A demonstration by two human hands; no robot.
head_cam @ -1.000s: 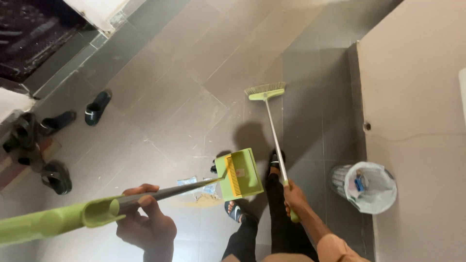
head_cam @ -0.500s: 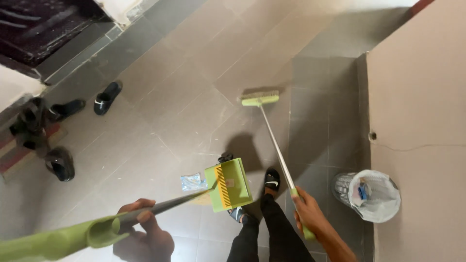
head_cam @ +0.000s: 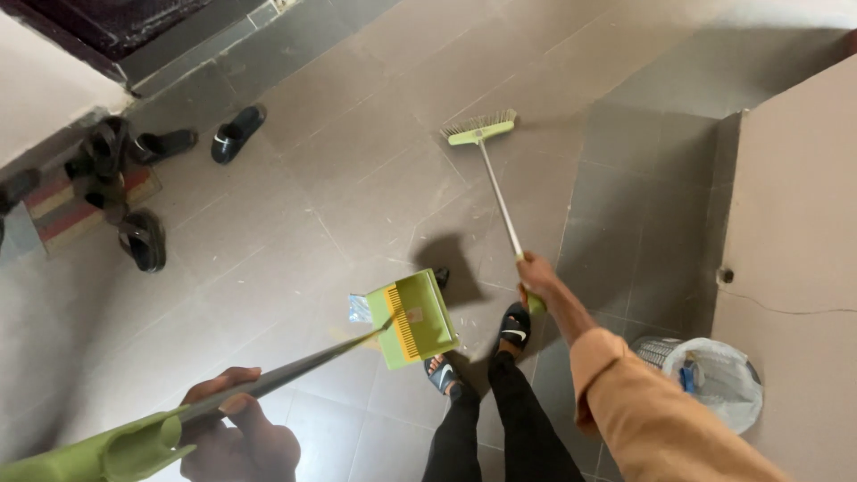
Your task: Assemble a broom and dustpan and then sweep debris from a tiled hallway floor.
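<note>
My left hand (head_cam: 234, 428) grips the long handle of a green dustpan (head_cam: 412, 319), whose pan rests on the tiled floor just ahead of my feet. A small clear wrapper (head_cam: 359, 309) and a patch of yellowish dust lie at the pan's left edge. My right hand (head_cam: 536, 275) is stretched forward, closed around the green grip of a broom with a white shaft. The broom's green head (head_cam: 481, 128) touches the floor far ahead, bristles pointing away from me. My legs in black trousers and black sandals stand below the pan.
A mesh waste bin lined with a white bag (head_cam: 714, 379) stands at the lower right against a beige wall (head_cam: 794, 232). Several black sandals (head_cam: 143, 236) lie near a striped mat at the upper left. A dark doorway step (head_cam: 192, 45) runs along the top left.
My right arm has stretched forward and pushed the broom head farther away. The view has shifted, so the bin and dustpan sit lower and more to the right; the dustpan stays by my feet.
</note>
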